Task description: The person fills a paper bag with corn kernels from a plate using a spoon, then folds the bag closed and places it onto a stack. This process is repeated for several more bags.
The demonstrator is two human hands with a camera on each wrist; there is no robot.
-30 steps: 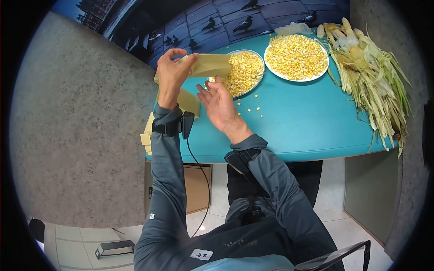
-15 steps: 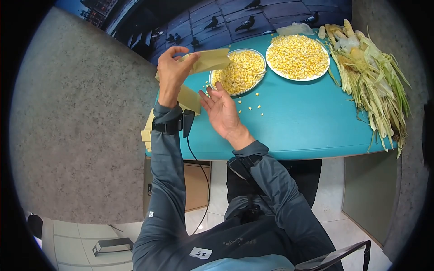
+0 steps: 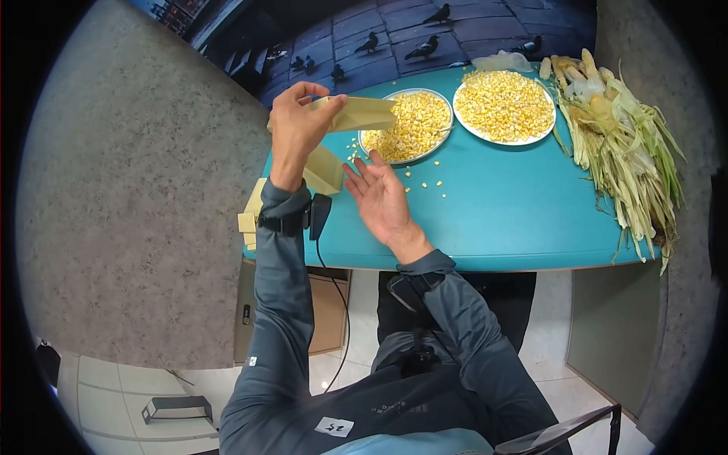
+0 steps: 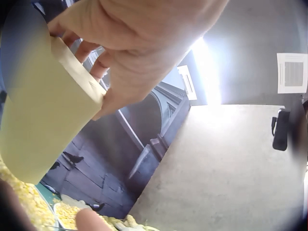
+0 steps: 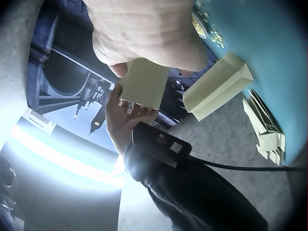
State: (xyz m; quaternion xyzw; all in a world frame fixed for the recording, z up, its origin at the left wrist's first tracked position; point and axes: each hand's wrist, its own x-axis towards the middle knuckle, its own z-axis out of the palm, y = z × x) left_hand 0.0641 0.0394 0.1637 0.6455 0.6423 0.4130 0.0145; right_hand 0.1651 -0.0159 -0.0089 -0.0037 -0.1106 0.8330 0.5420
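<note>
My left hand (image 3: pixel 296 125) grips a pale yellow paper bag (image 3: pixel 362 114) by its base end, thumb on one side and fingers on the other. The bag lies sideways in the air, its far end overlapping the left plate of corn kernels (image 3: pixel 417 125) in the head view. Below the bag, my right hand (image 3: pixel 387 206) is held palm up with loose fingers and nothing in it. The right wrist view shows the left hand's fingers around the flat base of the bag (image 5: pixel 144 84). A second paper bag (image 3: pixel 324 171) stands on the table beside the left wrist.
Another plate heaped with corn kernels (image 3: pixel 504 106) sits to the right. Corn husks (image 3: pixel 618 152) are piled at the table's right end. Loose kernels (image 3: pixel 425 185) dot the teal table (image 3: pixel 493 220). Folded paper bags (image 3: pixel 252 216) lie at its left edge.
My right hand has dropped a little, away from the held bag. The left hand keeps its grip on the bag, and the head view has shifted slightly.
</note>
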